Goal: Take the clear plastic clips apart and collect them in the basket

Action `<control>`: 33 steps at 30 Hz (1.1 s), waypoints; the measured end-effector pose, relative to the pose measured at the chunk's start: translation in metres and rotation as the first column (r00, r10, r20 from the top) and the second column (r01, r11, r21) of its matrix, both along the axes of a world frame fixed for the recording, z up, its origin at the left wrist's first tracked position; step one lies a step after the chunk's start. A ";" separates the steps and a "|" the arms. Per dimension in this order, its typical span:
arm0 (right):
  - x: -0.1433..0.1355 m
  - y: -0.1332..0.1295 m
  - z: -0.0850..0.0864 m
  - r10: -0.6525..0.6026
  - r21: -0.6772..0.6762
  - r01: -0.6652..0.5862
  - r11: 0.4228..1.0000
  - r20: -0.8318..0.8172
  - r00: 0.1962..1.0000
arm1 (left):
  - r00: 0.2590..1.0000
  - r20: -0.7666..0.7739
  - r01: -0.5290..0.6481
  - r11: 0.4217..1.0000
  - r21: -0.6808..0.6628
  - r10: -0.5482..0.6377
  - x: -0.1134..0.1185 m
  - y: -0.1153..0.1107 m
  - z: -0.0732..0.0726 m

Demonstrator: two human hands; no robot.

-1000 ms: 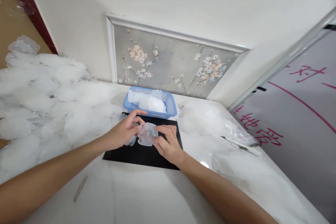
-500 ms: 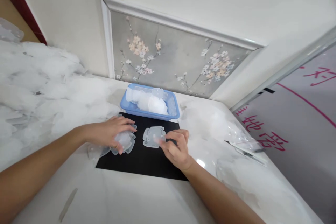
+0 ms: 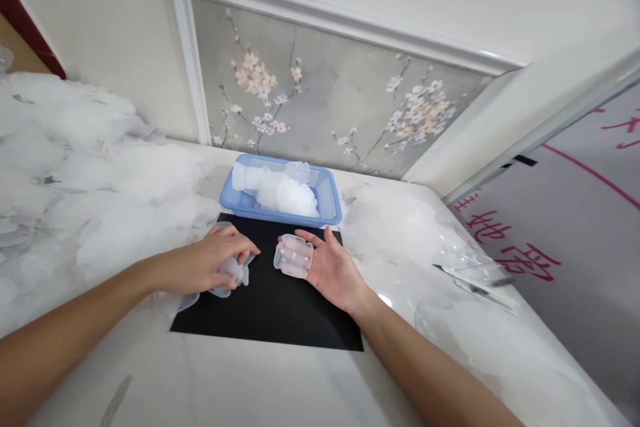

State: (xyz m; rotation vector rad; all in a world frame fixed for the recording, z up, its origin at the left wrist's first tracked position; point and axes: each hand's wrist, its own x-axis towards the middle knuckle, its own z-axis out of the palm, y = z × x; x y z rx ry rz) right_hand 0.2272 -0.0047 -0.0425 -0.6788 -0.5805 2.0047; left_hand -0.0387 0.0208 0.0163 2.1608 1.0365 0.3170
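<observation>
A translucent, squarish plastic lid (image 3: 294,256) with rounded flaps lies across the fingers of my right hand (image 3: 336,272). That hand is turned palm up above the black mat (image 3: 280,310), and the fingers show through the plastic. On the mat's left side, my left hand (image 3: 213,259) curls its fingers and thumb around similar translucent lids (image 3: 239,272), which it partly covers. Another lid edge (image 3: 189,301) pokes out below the left wrist.
Behind the mat stands a blue basket (image 3: 230,199) holding several translucent pieces. A large heap of translucent pieces (image 3: 100,180) covers the table's left side. Bagged pieces (image 3: 400,227) lie at right, near a thin dark-and-white object (image 3: 480,290). A wall with a framed floral panel (image 3: 330,87) rises behind.
My right hand has turned palm up and now carries the lid that was flat on the mat. My left hand's fingers have curled in over the lids. The view has shifted slightly.
</observation>
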 end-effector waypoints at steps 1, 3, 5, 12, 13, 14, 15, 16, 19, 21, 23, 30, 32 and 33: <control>0.000 0.000 0.000 0.006 0.001 -0.006 1.000 -0.003 1.000 | 0.999 -0.015 -0.035 0.999 -0.012 0.035 0.003 -0.001 -0.001; 0.001 0.001 0.000 0.013 0.012 -0.013 1.000 -0.007 1.000 | 0.993 -0.018 -0.121 0.992 -0.048 0.120 0.008 -0.002 -0.002; 0.001 0.001 0.000 0.010 0.022 -0.010 1.000 -0.016 1.000 | 0.956 0.084 -0.276 0.959 -0.064 0.281 0.014 -0.004 -0.002; 0.001 0.001 -0.001 0.030 0.068 -0.027 0.997 -0.036 0.999 | 0.742 0.348 -0.239 0.711 -0.662 0.573 0.032 -0.013 -0.006; 0.002 0.001 -0.001 0.032 0.083 -0.030 0.996 -0.022 0.999 | 0.727 0.351 -0.189 0.663 -0.724 0.591 0.034 -0.015 -0.008; 0.002 0.000 -0.001 0.033 0.094 -0.033 0.995 -0.004 0.999 | 0.713 0.354 -0.155 0.628 -0.763 0.605 0.035 -0.017 -0.010; 0.002 0.000 -0.001 0.034 0.102 -0.035 0.994 0.014 0.999 | 0.701 0.360 -0.128 0.605 -0.786 0.616 0.036 -0.018 -0.012; 0.002 0.000 -0.002 0.033 0.109 -0.037 0.993 0.031 0.999 | 0.692 0.366 -0.106 0.589 -0.801 0.623 0.036 -0.019 -0.015; 0.001 -0.003 -0.001 0.011 0.144 -0.023 0.989 0.079 0.997 | 0.700 0.386 -0.034 0.569 -0.822 0.601 0.035 -0.021 -0.019; 0.001 -0.004 -0.001 -0.004 0.166 -0.012 0.986 0.095 0.995 | 0.715 0.398 -0.011 0.579 -0.815 0.574 0.034 -0.021 -0.021; 0.001 -0.005 0.000 -0.006 0.169 -0.011 0.986 0.097 0.995 | 0.724 0.403 -0.013 0.594 -0.804 0.561 0.033 -0.022 -0.021; 0.003 -0.001 -0.001 -0.018 0.144 0.012 0.990 0.044 0.999 | 0.751 0.367 -0.103 0.646 -0.756 0.549 0.034 -0.024 -0.019; 0.004 -0.001 0.000 -0.037 0.155 0.034 0.987 0.022 0.999 | 0.744 0.351 -0.142 0.649 -0.748 0.568 0.036 -0.025 -0.018; 0.004 0.000 0.001 -0.050 0.161 0.047 0.986 0.012 0.999 | 0.738 0.344 -0.161 0.647 -0.746 0.581 0.037 -0.025 -0.017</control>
